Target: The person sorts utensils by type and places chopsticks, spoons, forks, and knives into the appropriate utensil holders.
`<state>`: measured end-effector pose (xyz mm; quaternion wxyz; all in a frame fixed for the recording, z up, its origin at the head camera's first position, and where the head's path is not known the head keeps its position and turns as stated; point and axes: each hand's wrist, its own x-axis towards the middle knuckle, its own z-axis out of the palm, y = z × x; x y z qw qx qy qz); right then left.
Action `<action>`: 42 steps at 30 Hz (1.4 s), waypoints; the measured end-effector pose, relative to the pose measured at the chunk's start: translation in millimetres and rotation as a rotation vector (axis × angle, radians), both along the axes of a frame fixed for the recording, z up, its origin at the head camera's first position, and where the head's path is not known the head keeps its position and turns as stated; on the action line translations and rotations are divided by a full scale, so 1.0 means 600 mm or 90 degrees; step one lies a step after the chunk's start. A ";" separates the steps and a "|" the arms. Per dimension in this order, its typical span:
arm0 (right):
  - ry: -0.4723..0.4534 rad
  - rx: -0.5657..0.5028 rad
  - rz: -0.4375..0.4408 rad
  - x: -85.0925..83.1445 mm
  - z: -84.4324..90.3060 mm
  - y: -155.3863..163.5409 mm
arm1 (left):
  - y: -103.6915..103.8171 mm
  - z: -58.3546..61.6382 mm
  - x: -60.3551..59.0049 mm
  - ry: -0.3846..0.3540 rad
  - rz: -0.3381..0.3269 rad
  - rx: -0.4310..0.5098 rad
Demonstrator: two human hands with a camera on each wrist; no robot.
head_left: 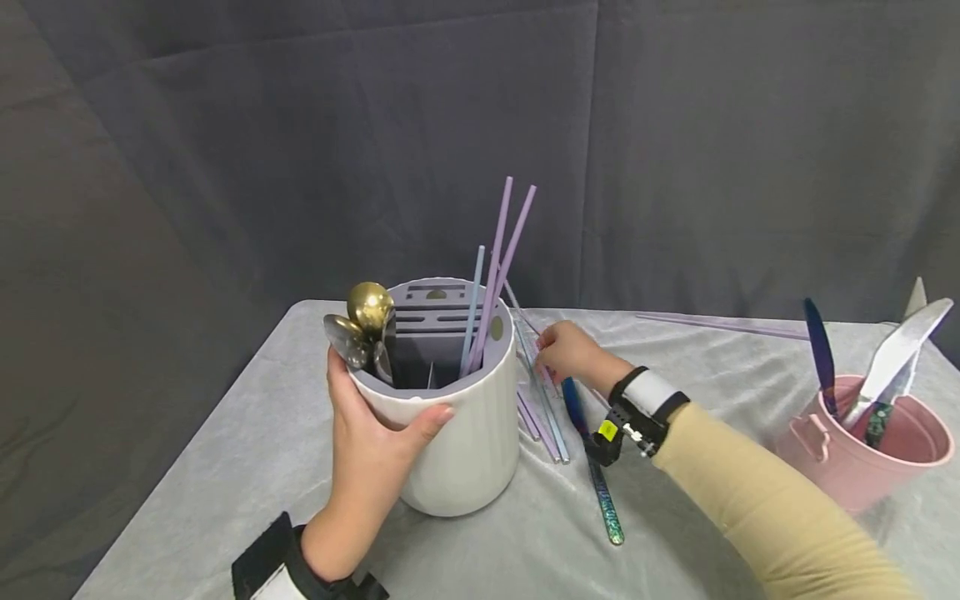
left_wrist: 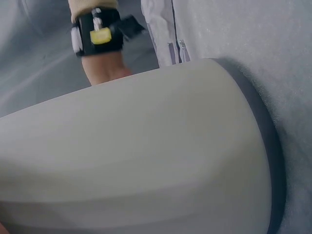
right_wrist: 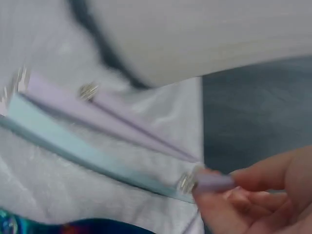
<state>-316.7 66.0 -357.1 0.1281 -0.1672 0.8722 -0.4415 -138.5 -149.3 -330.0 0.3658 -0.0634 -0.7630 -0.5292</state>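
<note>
Glossy white ribbed ceramic holder (head_left: 465, 442): left hand (head_left: 367, 450) curls round its rim; beside it, right hand (head_left: 566, 350) pinches a slim lilac chopstick (right_wrist: 214, 183) over the crinkled grey desk (head_left: 225, 467).

The head view is evenly and softly lit from above and in front, fairly bright on the counter (head_left: 225, 467) and dim on the dark backdrop (head_left: 225, 125). Shadows are faint; a soft one lies under the holder (head_left: 457, 442). A small glint sits on the gold spoon (head_left: 370, 307). This view is sharp, with slight bending toward the edges.

In the left wrist view the holder (left_wrist: 146, 161) fills the picture, close and soft, with a dark shadow along its base.

The right wrist view is heavily blurred: the chopsticks (right_wrist: 97, 141) smear into streaks, and the fingers (right_wrist: 253, 195) are out of focus.
</note>
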 end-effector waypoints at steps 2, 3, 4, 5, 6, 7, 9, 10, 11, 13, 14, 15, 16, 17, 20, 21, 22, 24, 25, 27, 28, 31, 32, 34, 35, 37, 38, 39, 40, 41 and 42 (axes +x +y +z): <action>-0.065 -0.099 -0.031 0.013 0.016 0.017 | -0.001 0.000 0.000 0.003 0.006 -0.004; -0.085 -0.139 -0.044 0.020 0.026 0.023 | -0.002 0.000 0.000 0.005 0.008 -0.006; -0.093 -0.171 -0.049 0.027 0.034 0.030 | -0.002 0.000 0.000 0.005 0.011 -0.008; -0.095 -0.195 -0.055 0.034 0.041 0.035 | -0.004 0.000 0.001 0.006 0.012 -0.009; -0.095 -0.220 -0.054 0.042 0.049 0.040 | -0.005 0.000 0.001 0.005 0.011 -0.008; -0.096 -0.242 -0.055 0.051 0.058 0.044 | -0.006 0.001 0.001 0.004 0.011 -0.008; -0.099 -0.286 -0.050 0.071 0.077 0.051 | -0.007 0.002 0.002 0.004 0.011 -0.009; -0.102 -0.305 -0.049 0.081 0.088 0.053 | -0.007 0.002 0.002 0.002 0.013 -0.010; -0.107 -0.330 -0.047 0.091 0.099 0.054 | -0.008 0.002 0.002 0.003 0.011 -0.010; -0.115 -0.382 -0.047 0.110 0.119 0.055 | -0.008 0.003 0.001 0.004 0.012 -0.011; -0.115 -0.408 -0.045 0.119 0.128 0.054 | -0.009 0.003 0.001 0.005 0.012 -0.011; -0.115 -0.435 -0.041 0.128 0.136 0.053 | -0.009 0.003 0.001 0.006 0.012 -0.011; -0.111 -0.460 -0.033 0.137 0.145 0.052 | -0.009 0.004 0.000 0.005 0.011 -0.011; -0.107 -0.485 -0.024 0.145 0.153 0.050 | -0.010 0.004 0.000 0.007 0.010 -0.010; -0.090 -0.546 0.002 0.165 0.176 0.043 | -0.010 0.005 -0.001 0.007 0.013 -0.012; -0.084 -0.560 0.011 0.170 0.182 0.041 | -0.010 0.006 -0.002 0.009 0.013 -0.012; -0.074 -0.571 0.017 0.174 0.188 0.038 | -0.010 0.005 -0.002 0.010 0.013 -0.011; -0.053 -0.587 0.027 0.180 0.197 0.032 | -0.009 0.005 -0.003 0.011 0.012 -0.010; -0.042 -0.592 0.030 0.182 0.201 0.029 | -0.009 0.005 -0.003 0.010 0.012 -0.009; -0.017 -0.599 0.036 0.185 0.205 0.022 | -0.008 0.004 -0.004 0.009 0.012 -0.008; -0.002 -0.601 0.041 0.185 0.206 0.018 | -0.007 0.004 -0.004 0.008 0.013 -0.007; 0.050 -0.600 0.053 0.188 0.207 0.005 | -0.006 0.004 -0.005 0.003 0.014 -0.008; 0.071 -0.595 0.057 0.189 0.207 0.000 | -0.006 0.004 -0.005 0.004 0.013 -0.008; 0.115 -0.580 0.069 0.191 0.206 -0.011 | -0.005 0.004 -0.005 0.006 0.010 -0.007; 0.133 -0.573 0.076 0.192 0.205 -0.016 | -0.005 0.003 -0.005 0.008 0.009 -0.007; 0.166 -0.557 0.093 0.194 0.203 -0.028 | -0.004 0.003 -0.006 0.014 0.007 -0.006; 0.181 -0.543 0.098 0.196 0.202 -0.034 | -0.004 0.002 -0.005 0.015 0.007 -0.007; 0.193 -0.532 0.105 0.197 0.200 -0.039 | -0.003 0.002 -0.005 0.017 0.007 -0.008; 0.203 -0.526 0.112 0.199 0.198 -0.044 | -0.003 0.002 -0.006 0.019 0.006 -0.008; 0.211 -0.521 0.118 0.200 0.196 -0.048 | -0.002 0.002 -0.006 0.020 0.006 -0.009; 0.217 -0.514 0.122 0.202 0.194 -0.052 | -0.001 0.001 -0.006 0.020 0.006 -0.011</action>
